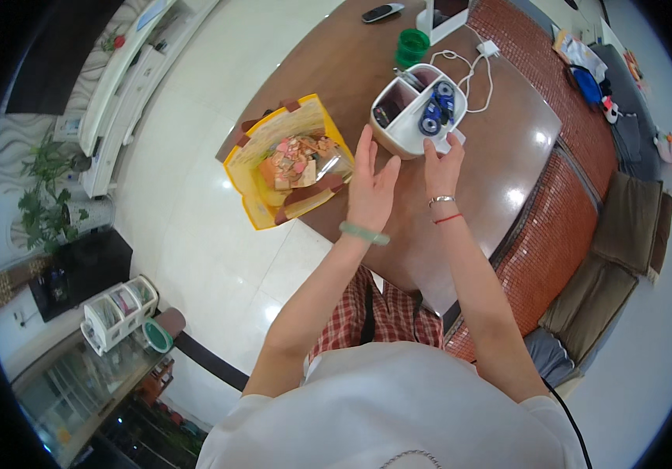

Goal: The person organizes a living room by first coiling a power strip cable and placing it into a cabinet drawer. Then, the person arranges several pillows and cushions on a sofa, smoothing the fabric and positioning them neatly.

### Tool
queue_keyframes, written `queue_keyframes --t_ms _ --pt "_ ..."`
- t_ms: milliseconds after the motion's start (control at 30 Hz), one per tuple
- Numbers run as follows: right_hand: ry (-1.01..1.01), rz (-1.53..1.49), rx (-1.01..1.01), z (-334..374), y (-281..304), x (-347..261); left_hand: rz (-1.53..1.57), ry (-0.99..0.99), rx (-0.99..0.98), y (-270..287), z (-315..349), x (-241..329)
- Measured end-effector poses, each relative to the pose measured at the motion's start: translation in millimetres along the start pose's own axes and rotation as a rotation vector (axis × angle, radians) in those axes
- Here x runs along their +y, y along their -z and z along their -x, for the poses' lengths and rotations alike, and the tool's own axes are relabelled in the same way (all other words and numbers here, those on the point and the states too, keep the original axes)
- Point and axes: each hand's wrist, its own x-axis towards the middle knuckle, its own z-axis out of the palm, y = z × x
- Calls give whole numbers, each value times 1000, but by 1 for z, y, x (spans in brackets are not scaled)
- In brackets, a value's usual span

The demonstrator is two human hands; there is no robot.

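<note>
A white storage caddy with compartments [408,134] stands on the brown table, and a blue toy with round wheels [439,108] lies in its right-hand section. Dark items sit in its left section. My left hand [372,184] is open, its fingers stretched up beside the caddy's near left side. At the near right corner, my right hand [444,170] has its thumb and forefinger apart, close to the rim. A small white piece [458,137] shows by the right fingertips; whether they touch it I cannot tell.
Left of my hands, a yellow paper bag [247,184] holds wooden and pink pieces. Behind the caddy are a green cup [412,48], a white cable with a charger [488,48] and a white-framed screen [447,19]. A remote [383,12] lies farther off. A reddish mat-covered sofa [543,250] borders the table.
</note>
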Motion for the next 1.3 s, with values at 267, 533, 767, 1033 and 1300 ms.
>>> queue_keyframes --t_ms 267,533,767,1033,1300 --pt "-414 10 -416 -34 -22 63 -223 324 160 -5 -83 -124" --pt "-243 225 -334 -36 -5 35 -4 360 77 -24 -83 -111" --pt "-145 311 -345 -45 24 62 -78 275 115 -45 -61 -147" --pt "-311 23 -314 -32 61 81 248 564 215 -66 -16 -129" --pt "-262 -281 -358 23 170 84 237 698 -100 -135 72 -122"
